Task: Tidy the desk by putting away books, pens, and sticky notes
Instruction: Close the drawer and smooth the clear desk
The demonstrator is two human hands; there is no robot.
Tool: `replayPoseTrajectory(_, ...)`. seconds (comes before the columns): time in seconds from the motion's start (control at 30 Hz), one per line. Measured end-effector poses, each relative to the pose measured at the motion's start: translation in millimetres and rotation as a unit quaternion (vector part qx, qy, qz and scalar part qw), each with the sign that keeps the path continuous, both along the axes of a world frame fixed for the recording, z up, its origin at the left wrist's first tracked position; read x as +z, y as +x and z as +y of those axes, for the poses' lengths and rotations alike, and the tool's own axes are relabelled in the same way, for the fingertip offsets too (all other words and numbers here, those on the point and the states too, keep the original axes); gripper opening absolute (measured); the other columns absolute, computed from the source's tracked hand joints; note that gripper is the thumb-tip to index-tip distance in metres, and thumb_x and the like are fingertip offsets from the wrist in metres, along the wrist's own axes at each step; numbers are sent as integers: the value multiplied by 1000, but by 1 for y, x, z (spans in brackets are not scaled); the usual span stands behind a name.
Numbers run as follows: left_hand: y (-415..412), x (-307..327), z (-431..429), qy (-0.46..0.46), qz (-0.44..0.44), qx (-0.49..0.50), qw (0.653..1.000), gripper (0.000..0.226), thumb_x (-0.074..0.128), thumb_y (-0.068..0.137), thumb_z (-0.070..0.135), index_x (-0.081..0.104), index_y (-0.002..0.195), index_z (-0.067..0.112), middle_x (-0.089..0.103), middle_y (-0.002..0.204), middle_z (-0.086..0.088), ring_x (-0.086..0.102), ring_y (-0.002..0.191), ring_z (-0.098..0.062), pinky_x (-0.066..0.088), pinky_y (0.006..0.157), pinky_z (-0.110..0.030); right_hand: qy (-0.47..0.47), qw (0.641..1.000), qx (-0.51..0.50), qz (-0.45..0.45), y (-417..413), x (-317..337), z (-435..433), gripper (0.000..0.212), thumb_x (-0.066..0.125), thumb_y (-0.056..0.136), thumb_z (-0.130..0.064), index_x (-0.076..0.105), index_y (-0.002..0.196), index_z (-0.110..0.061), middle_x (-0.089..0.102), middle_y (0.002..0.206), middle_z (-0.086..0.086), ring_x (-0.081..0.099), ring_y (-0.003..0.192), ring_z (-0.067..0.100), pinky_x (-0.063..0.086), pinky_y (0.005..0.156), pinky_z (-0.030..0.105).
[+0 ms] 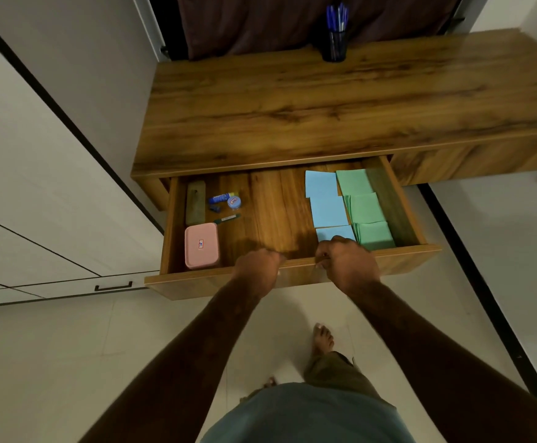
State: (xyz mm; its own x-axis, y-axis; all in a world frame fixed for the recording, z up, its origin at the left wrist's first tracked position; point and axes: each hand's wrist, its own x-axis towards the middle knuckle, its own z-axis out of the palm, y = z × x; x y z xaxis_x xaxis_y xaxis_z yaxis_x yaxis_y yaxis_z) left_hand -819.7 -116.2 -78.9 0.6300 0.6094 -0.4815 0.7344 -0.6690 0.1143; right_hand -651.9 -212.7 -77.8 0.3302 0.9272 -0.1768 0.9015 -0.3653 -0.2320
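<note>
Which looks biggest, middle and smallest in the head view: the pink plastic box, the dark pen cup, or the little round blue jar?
1. Pink plastic box.
2. Dark pen cup, farther from the camera, so its true size is unsure.
3. Little round blue jar.

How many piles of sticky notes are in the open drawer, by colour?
Blue square paper sticky-note piles: 3
Green square paper sticky-note piles: 3
Total in the wooden drawer: 6
</note>
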Motion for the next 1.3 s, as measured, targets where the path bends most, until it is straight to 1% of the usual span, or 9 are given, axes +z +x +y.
replayPoseTrajectory(0.2, 11, 0, 31, 0, -26, 22, 999, 31, 50, 100, 23, 55, 131, 21, 63, 115, -7, 62, 103, -24, 53, 85, -36, 7, 1000, 11, 1, 16, 0, 35, 11, 66, 90, -36, 68, 99, -31, 63, 100, -4, 61, 95, 20, 49, 80, 32)
replayPoseTrajectory(0.43, 35, 6, 73, 15, -24, 54, 998, 33, 47, 102, 23, 55, 133, 21, 63, 122, -9, 62, 109, -25, 52, 89, -37, 6, 999, 34, -16, 40, -1, 84, 12, 63, 91, -37, 67, 101, -31, 60, 103, -4, 58, 102, 19, 41, 75, 29)
replayPoseTrajectory(0.53, 47, 7, 90, 31, -16, 67, 997, 34, 47, 102, 22, 54, 135, 22, 62, 126, -8, 62, 112, -26, 52, 91, -39, 12, 999, 41, -21, 50, -2, 106, 15, 65, 90, -39, 66, 103, -31, 58, 106, -3, 57, 106, 20, 46, 78, 31)
replayPoseTrajectory(0.7, 62, 12, 110, 83, 11, 72, 994, 28, 45, 102, 20, 60, 125, 18, 64, 121, -8, 63, 109, -27, 51, 85, -37, 33, 997, 47, -41, 66, -2, 133, 38, 71, 83, -43, 58, 117, -31, 50, 124, -2, 48, 118, 22, 54, 82, 39)
replayPoseTrajectory(0.8, 69, 12, 119, 116, 7, 66, 991, 30, 48, 99, 16, 60, 125, 21, 56, 130, -7, 55, 118, -28, 50, 88, -39, 63, 994, 54, -77, 75, -2, 146, 56, 79, 74, -50, 54, 119, -28, 50, 123, 1, 49, 116, 23, 53, 85, 41)
replayPoseTrajectory(0.93, 74, 14, 133, 218, -26, 41, 975, 45, 58, 88, 18, 46, 131, 20, 40, 138, -10, 41, 124, -30, 41, 97, -41, 98, 988, 54, -111, 85, 3, 164, 77, 87, 61, -51, 52, 125, -27, 52, 126, 5, 51, 115, 27, 49, 91, 47)
replayPoseTrajectory(1.07, 79, 13, 160, 255, -37, 21, 966, 73, 66, 82, 30, 31, 144, 15, 36, 143, -12, 38, 129, -31, 36, 108, -44, 81, 989, 52, -112, 90, 6, 182, 99, 87, 61, -51, 38, 145, -30, 41, 147, 4, 41, 132, 30, 43, 103, 54)
replayPoseTrajectory(1.17, 86, 14, 179, 229, 2, 31, 973, 89, 65, 86, 38, 13, 154, 11, 23, 156, -16, 28, 142, -34, 27, 117, -47, 82, 988, 60, -118, 94, 2, 194, 101, 85, 64, -51, 35, 149, -31, 37, 153, 3, 36, 139, 29, 37, 109, 55)
replayPoseTrajectory(1.3, 93, 12, 190, 218, 34, 26, 975, 77, 57, 93, 27, 14, 154, 8, 21, 158, -18, 27, 144, -35, 25, 117, -49, 88, 985, 66, -134, 100, -8, 202, 90, 83, 67, -52, 45, 145, -26, 47, 148, 6, 44, 135, 31, 36, 111, 55)
